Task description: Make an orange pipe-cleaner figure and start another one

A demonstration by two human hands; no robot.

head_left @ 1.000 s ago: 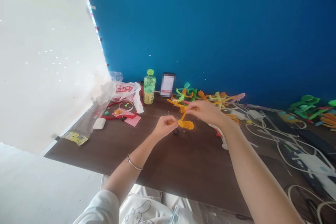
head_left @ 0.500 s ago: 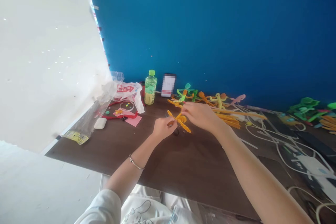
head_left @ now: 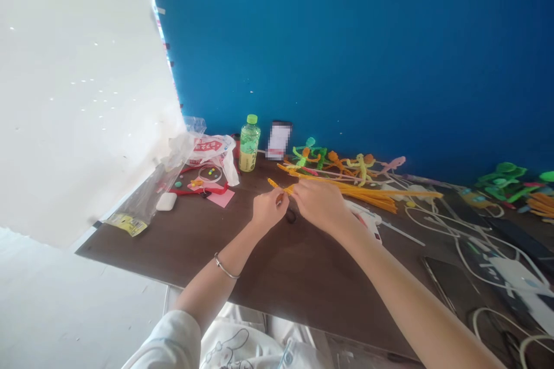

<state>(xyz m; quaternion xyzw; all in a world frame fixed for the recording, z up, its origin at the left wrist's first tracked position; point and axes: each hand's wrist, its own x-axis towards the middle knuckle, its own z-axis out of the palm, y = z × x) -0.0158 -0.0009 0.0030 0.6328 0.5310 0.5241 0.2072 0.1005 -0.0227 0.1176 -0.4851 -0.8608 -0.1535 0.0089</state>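
Note:
My left hand (head_left: 267, 209) pinches a twisted orange pipe cleaner piece (head_left: 274, 184), whose tip pokes up past the fingers. Pressed close on the other side, my right hand (head_left: 319, 203) has its fingers curled over the same piece and hides most of it. Both hands are a little above the brown table. Just behind the right hand lies a bundle of loose orange pipe cleaners (head_left: 372, 200). A small dark ring-shaped thing (head_left: 291, 217) rests on the table below the fingers.
Pipe cleaner figures (head_left: 360, 168) lie along the blue wall. At the back stand a drink bottle (head_left: 249, 145) and a phone (head_left: 279, 140). Left are a plastic bag (head_left: 216, 153) and a white case (head_left: 167, 202). A glue gun (head_left: 367, 220), dark phone (head_left: 452, 285) and cables are right.
My right hand has come down and left, closer to my left hand, and now covers most of the orange piece. More of the glue gun shows beside my right forearm.

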